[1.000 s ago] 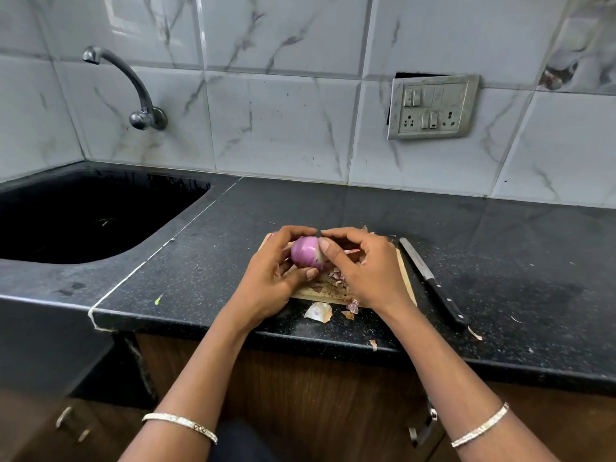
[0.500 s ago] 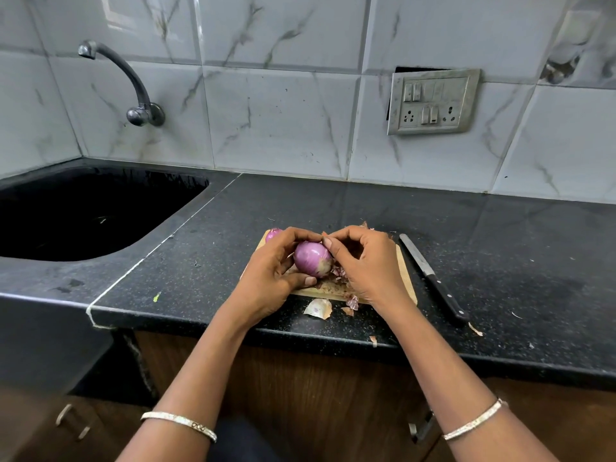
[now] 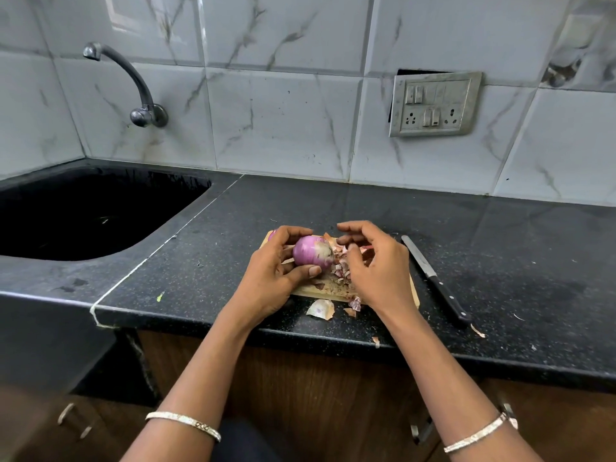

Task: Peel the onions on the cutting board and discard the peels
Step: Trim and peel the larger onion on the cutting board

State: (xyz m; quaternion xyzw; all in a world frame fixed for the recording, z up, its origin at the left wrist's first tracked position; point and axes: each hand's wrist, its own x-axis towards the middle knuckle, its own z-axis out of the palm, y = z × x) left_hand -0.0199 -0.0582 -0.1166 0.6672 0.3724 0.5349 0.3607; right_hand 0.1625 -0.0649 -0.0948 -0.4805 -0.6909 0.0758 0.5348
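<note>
The left hand [image 3: 275,273] grips the onion [image 3: 311,254], fingers curled over its top and the thumb pressed beneath, holding it just above the cutting board [image 3: 308,291] near the board's left half. Half a second ago the right fingertips were pinching at the onion's right-hand end. Now the right hand [image 3: 375,266] has pulled away to the right and hovers over the middle of the board, apart from the onion. Its fingers are loosely curled, and I cannot tell whether they pinch a strip of skin or hold nothing. The onion's end facing that hand shows pale and ragged, while the rest is smooth purple.

I judge that a piece of skin has just come off, so this onion is close to clean.

Below the right hand a heap of peels [image 3: 337,273] covers the board's centre. A larger peel scrap [image 3: 320,308] lies on the counter [image 3: 233,228] just beyond the board's near edge. A second onion [image 3: 271,235] peeks out at the board's far left corner, behind the left hand. A knife [image 3: 433,278] lies on the counter just right of the board.

The peels are not yet discarded.
</note>
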